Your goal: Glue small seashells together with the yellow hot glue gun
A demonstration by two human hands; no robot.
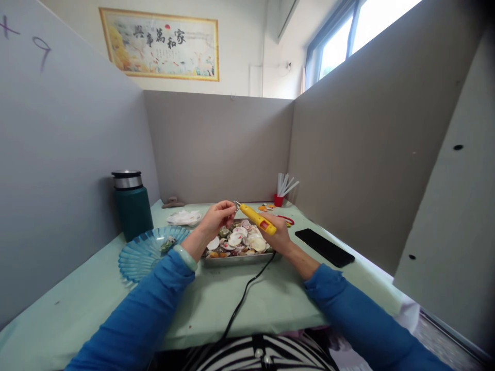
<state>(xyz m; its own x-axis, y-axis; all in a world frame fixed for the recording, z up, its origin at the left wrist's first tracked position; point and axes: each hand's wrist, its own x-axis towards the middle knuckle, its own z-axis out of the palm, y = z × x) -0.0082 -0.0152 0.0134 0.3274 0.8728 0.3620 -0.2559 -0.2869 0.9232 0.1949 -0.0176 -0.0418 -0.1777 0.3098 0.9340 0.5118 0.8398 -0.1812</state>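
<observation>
Right above a shallow metal tray (236, 260), both hands meet in the air. The right hand (279, 238) is wrapped around a slim yellow pen-shaped tool (257, 219) with a small red patch on its side, held slanting up to the left. A thin black cord (243, 296) trails from below this hand across the pale green table (278, 304) towards the body. The left hand (215, 217) has its fingers bunched at the tool's pointed metal tip; whether they pinch something small there I cannot tell. Rounded, fan-shaped shells (237, 240), white, cream and pinkish, fill the tray beneath. Just left of it lies a ribbed blue glass plate (141, 256), and behind that stands a dark green flask (132, 207) with a shiny steel collar. A flat black phone (324, 247) rests to the right, and a small red cup (278, 200) of white sticks stands at the back
</observation>
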